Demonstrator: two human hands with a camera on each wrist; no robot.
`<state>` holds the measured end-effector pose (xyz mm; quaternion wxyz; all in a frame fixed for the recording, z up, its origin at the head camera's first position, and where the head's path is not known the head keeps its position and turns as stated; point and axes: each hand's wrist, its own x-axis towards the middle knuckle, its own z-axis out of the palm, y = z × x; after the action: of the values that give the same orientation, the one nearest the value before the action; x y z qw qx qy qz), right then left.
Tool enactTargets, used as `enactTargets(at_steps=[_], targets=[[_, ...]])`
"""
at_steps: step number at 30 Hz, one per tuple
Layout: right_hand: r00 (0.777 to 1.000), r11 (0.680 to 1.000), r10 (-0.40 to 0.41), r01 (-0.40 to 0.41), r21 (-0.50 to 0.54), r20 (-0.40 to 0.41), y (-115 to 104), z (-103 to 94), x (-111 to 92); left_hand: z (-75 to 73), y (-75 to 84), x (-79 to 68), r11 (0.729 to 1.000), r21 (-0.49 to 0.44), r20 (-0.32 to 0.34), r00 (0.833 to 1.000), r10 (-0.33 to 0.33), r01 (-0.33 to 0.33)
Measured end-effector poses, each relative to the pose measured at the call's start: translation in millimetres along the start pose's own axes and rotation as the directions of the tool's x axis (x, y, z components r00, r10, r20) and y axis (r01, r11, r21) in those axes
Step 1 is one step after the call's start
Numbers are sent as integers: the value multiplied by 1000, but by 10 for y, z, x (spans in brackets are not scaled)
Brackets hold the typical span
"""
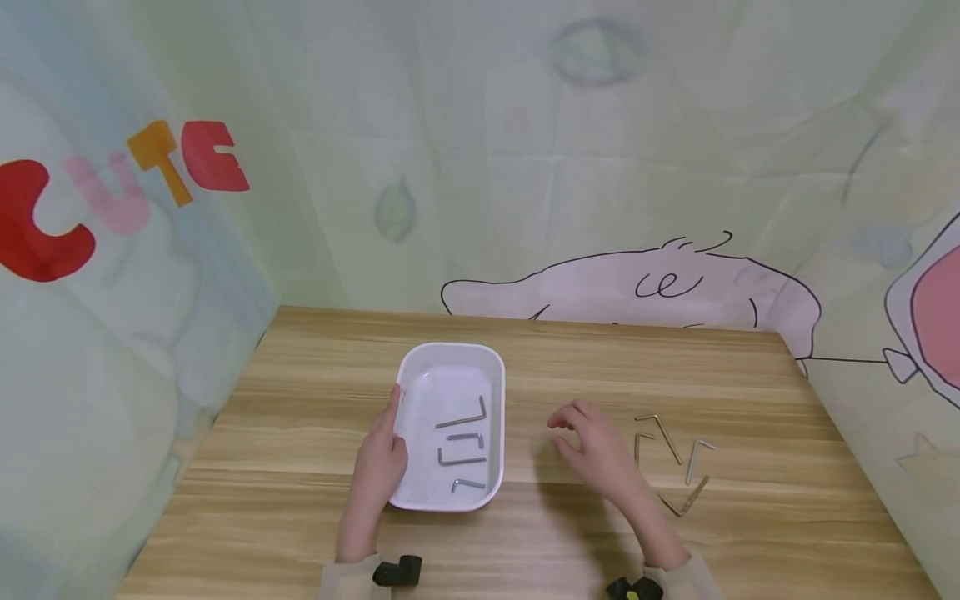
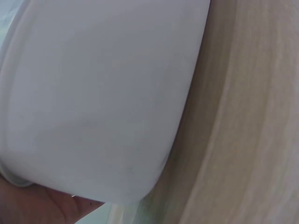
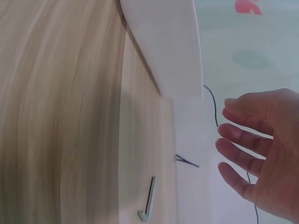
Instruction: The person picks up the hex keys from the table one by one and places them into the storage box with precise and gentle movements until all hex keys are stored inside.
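A white rectangular tray [image 1: 450,367] lies on the table, with several metal hex keys [image 1: 462,460] spread across its floor. At its left side my left hand [image 1: 381,458] holds the wall, the thumb over the rim and the fingers along the outside. The left wrist view shows mostly the tray's outer wall [image 2: 98,102], with part of the hand at the lower left. My right hand [image 1: 596,450] hovers between the tray and the loose hex keys [image 1: 667,437] at the right, fingers loosely bent and holding nothing. In the right wrist view, one hex key [image 3: 149,198] shows below the tray.
The wood-grain table [image 1: 300,417] ends at a hanging cloth backdrop [image 1: 510,167] with printed cartoon figures and letters. Black wrist devices [image 1: 397,571] sit by both sleeves.
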<state>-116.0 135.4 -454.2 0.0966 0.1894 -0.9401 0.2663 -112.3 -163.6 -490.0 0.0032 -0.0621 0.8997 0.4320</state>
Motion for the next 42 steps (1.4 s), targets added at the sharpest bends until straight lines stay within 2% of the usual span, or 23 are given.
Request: enactTargets(at_steps=[7,14,18,32,42], targets=[[999,999,35,-35,27,4,124,-24,-5,9,3,-24,1000,-2,-56,998,29,-29],[999,999,49,-49,8,-7,278,26,-6,-3,0,-7,1000,-3,-5,1000,12,-12],[997,997,71,-71,6,-11,336,47,-12,-7,-2,-1,1000,-10,4,1000,2,-2],[982,983,182,-182,0,58,454,73,20,-7,13,-15,1000,-18,15,1000,-21,21],[973,977,212,-211,-15,91,560,118,50,-6,9,-10,1000,-9,0,1000,-13,13]])
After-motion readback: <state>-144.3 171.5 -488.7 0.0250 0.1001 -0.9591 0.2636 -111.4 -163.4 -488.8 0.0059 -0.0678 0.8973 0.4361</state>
